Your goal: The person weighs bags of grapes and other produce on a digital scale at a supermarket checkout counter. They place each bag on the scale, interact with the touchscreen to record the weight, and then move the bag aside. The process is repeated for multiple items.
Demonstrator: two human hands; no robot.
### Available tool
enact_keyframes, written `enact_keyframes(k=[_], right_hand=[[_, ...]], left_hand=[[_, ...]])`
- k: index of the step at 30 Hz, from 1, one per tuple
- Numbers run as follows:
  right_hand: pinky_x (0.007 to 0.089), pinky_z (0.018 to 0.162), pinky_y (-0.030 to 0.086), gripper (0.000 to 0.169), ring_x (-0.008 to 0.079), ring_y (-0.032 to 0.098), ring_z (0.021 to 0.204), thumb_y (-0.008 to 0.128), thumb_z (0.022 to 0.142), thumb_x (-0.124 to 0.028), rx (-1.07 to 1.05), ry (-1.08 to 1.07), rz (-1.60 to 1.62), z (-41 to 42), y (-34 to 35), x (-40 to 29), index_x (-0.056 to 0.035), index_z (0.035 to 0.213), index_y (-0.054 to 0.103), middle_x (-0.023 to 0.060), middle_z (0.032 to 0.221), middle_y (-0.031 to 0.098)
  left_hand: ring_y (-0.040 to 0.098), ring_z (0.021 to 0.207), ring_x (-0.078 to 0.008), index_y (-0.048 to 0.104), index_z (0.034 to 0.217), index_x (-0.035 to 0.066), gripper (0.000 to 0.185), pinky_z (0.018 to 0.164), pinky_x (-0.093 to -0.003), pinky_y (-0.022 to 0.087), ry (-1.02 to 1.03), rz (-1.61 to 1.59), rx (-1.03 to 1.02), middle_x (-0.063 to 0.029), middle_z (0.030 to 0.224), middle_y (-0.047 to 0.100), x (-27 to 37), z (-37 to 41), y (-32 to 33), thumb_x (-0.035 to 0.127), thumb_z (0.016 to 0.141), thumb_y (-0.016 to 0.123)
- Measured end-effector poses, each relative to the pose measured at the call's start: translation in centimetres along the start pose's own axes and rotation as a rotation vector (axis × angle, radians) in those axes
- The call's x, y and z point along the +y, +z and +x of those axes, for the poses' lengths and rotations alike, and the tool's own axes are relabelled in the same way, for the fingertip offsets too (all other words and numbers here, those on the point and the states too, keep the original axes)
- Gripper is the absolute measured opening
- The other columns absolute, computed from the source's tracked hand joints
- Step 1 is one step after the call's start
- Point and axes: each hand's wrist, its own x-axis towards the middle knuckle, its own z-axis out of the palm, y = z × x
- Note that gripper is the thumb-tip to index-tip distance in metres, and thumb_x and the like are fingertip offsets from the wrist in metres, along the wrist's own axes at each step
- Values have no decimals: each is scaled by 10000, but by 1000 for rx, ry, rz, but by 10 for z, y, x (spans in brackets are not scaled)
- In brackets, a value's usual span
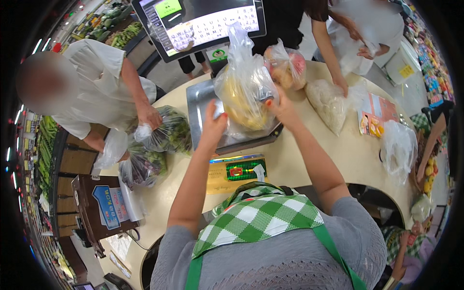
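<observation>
A clear plastic bag of bananas (248, 98) stands on the metal plate of a weighing scale (201, 108), its gathered top pointing up. My left hand (214, 125) is beside the bag's left side, thumb and fingers apart, holding nothing. At the bag's right side is my right hand (282, 107); its fingers are partly against the plastic, and whether they grip it is unclear. Behind the scale rises a touchscreen (210, 25) with an on-screen keyboard. Right behind the bananas sits a bag of reddish and yellowish fruit (286, 67).
On the left a person holds bags of leafy greens (168, 130) at the counter (308, 159). Another person's hand touches a bag of pale contents (328, 105). A brown machine (98, 210) stands front left, a yellow-green package (237, 174) before me, an empty-looking plastic bag (398, 150) at right.
</observation>
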Motion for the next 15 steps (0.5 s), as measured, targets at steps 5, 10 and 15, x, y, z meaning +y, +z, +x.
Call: enact_keyframes(k=[5, 10, 15], right_hand=[[302, 771, 504, 314, 137, 620, 869, 647, 920, -261, -219, 295, 185, -33, 59, 22, -6, 1102, 636, 71, 927, 680], [329, 858, 514, 518, 187, 598, 1055, 693, 849, -147, -562, 174, 196, -42, 77, 0, -13, 1309, 494, 134, 1214, 597], [345, 734, 532, 217, 201, 683, 777, 662, 846, -123, -215, 112, -297, 1, 10, 10, 26, 1003, 671, 129, 845, 723]], left_hand=[[552, 1176, -231, 379, 1446, 81, 542, 964, -333, 436, 130, 187, -6, -158, 1343, 544, -7, 41, 30, 271, 971, 557], [496, 1243, -212, 431, 1412, 50, 435, 1036, -323, 370, 159, 285, 78, -115, 1365, 526, -6, 30, -35, 195, 1004, 478], [480, 1270, -205, 458, 1392, 64, 386, 1041, -327, 366, 232, 246, 254, -91, 1375, 516, -25, -42, -93, 130, 1014, 427]])
